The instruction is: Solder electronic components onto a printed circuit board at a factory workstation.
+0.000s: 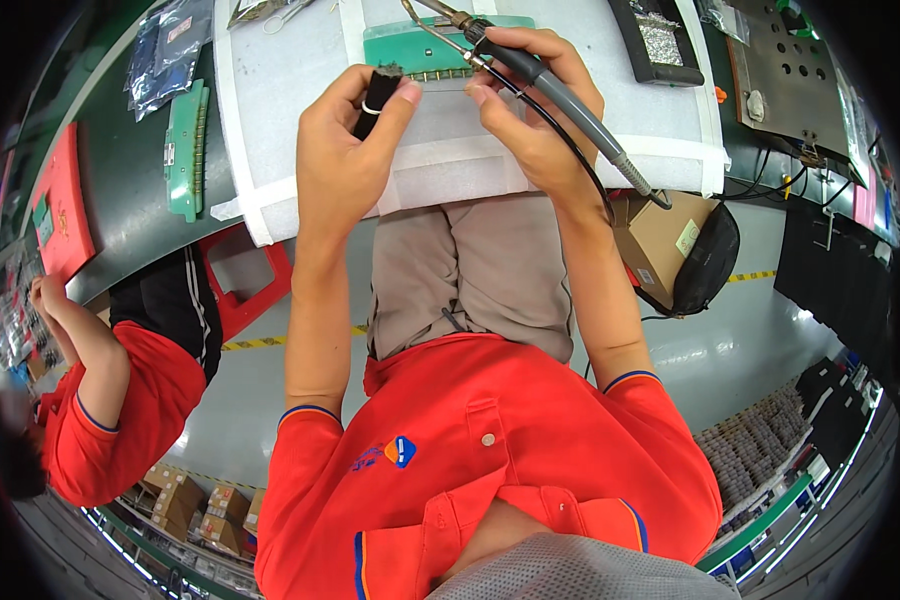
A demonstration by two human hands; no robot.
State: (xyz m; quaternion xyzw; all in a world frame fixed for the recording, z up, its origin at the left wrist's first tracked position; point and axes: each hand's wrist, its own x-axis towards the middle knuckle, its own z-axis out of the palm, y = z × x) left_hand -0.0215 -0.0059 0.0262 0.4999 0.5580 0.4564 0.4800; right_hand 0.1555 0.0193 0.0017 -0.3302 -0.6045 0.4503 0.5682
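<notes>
The left hand (pixel 342 160) is closing thumb and fingers around a short black brush (pixel 372 108) with a white band, its bristles pointing away from the person. The right hand (pixel 555 120) is gripping a grey-handled soldering iron (pixel 578 112) between thumb and fingers, a thin black tube running alongside it. The iron's metal front end is reaching across a green circuit board (pixel 390 50) — this is lying just beyond the hands, its row of gold-coloured terminals facing the person. White padding (pixel 280 110) with taped edges is supporting the board. To the left, a second green board (pixel 182 150) is resting near some plastic bags (pixel 170 60); to the right, a black tray (pixel 665 75) is holding silvery material. Farther left, a co-worker (pixel 155 410) in red is sitting — arms bent — beside a red panel (pixel 65 215).
</notes>
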